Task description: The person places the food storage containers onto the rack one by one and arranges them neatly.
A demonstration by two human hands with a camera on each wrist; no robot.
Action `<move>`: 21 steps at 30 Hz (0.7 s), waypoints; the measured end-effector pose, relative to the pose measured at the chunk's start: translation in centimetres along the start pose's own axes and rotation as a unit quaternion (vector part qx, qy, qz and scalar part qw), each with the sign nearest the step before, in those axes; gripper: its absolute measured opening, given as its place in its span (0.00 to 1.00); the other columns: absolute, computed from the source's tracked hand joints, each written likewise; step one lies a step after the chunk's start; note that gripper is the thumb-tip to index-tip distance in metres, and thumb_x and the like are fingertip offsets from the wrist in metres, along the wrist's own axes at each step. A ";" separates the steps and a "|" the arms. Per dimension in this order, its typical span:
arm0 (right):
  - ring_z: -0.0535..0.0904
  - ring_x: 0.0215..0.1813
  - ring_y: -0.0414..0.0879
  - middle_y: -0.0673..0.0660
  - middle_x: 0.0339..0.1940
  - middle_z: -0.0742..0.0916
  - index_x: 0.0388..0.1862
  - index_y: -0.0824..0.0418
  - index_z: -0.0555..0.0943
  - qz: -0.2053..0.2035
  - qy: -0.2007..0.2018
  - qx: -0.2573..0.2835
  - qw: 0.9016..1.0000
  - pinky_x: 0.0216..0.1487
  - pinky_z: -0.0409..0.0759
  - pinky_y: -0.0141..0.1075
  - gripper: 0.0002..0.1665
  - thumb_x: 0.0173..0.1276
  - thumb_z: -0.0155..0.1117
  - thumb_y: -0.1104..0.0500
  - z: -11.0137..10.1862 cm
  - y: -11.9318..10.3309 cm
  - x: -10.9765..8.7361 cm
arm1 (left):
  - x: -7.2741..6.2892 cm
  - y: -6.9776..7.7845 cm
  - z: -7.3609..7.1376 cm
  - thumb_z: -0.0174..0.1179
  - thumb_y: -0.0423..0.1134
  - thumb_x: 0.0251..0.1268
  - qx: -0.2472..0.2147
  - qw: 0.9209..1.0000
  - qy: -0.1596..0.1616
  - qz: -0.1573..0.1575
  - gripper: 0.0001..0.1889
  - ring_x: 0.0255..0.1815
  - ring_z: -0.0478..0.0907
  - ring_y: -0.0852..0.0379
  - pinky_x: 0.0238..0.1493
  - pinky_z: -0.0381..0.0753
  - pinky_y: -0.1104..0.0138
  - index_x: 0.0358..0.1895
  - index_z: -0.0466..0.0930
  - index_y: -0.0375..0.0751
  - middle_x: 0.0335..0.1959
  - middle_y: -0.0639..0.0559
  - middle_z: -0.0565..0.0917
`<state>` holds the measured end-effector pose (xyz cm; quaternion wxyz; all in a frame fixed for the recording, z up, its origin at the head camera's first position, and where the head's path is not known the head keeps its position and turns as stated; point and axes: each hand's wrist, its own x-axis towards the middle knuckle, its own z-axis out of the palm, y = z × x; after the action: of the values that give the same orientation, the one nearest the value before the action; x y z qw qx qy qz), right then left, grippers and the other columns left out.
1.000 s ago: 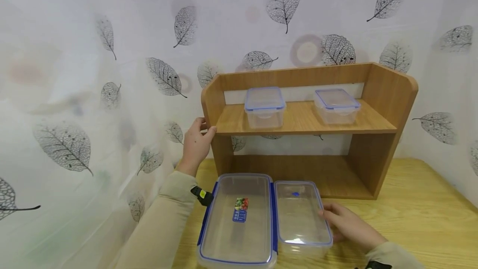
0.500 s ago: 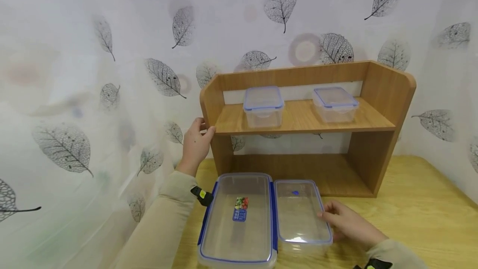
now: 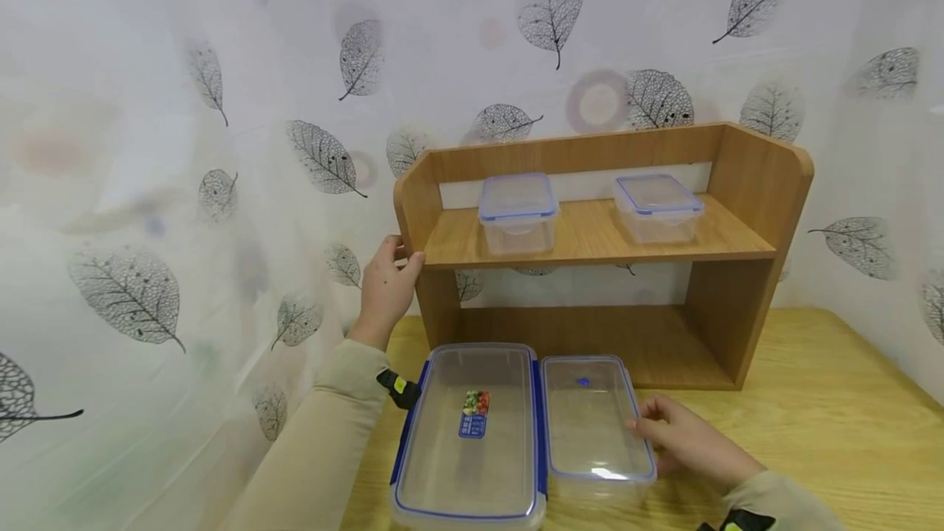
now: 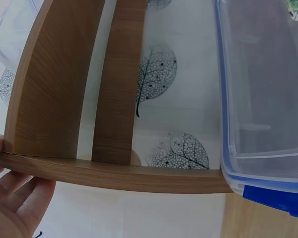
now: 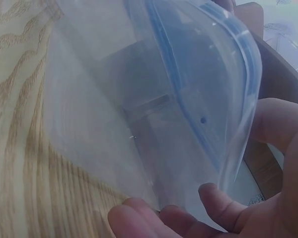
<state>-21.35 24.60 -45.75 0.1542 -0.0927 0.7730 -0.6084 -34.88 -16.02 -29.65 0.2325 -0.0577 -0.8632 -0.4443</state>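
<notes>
My left hand [image 3: 387,289] grips the left side panel of a wooden desk shelf [image 3: 601,259], thumb at its front edge and fingers on the outer side. In the left wrist view those fingers [image 4: 32,203] bend around the panel edge. My right hand [image 3: 689,441] holds the right side of a clear food container [image 3: 593,416] with a blue-lined lid. Its thumb lies at the lid's rim, with the other fingers [image 5: 134,215] low against the container wall. A larger container [image 3: 501,465] with blue side clips and a printed label stands directly to the left.
Two smaller lidded containers sit on the upper board, one on the left [image 3: 519,213] and one on the right [image 3: 658,207]. The wooden table [image 3: 826,416] extends right of the shelf. A leaf-patterned curtain [image 3: 472,39] hangs behind and on the left.
The head view has shifted very slightly. Both hands and all containers keep their places.
</notes>
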 end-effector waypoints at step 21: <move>0.84 0.41 0.54 0.61 0.41 0.81 0.48 0.72 0.67 -0.015 0.000 -0.003 1.000 0.39 0.89 0.47 0.19 0.77 0.59 0.56 -0.7 0.2 -0.1 | 0.0 -0.1 0.1 0.55 0.51 0.76 0.001 1.000 0.005 -0.005 0.22 0.59 0.80 0.42 0.54 0.84 0.50 0.66 0.73 0.45 0.63 0.41 0.79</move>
<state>-21.46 25.30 -45.78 0.1449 -0.1053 0.7729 -0.6087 -34.98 -16.01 -29.75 0.2351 -0.0512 -0.8629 -0.4444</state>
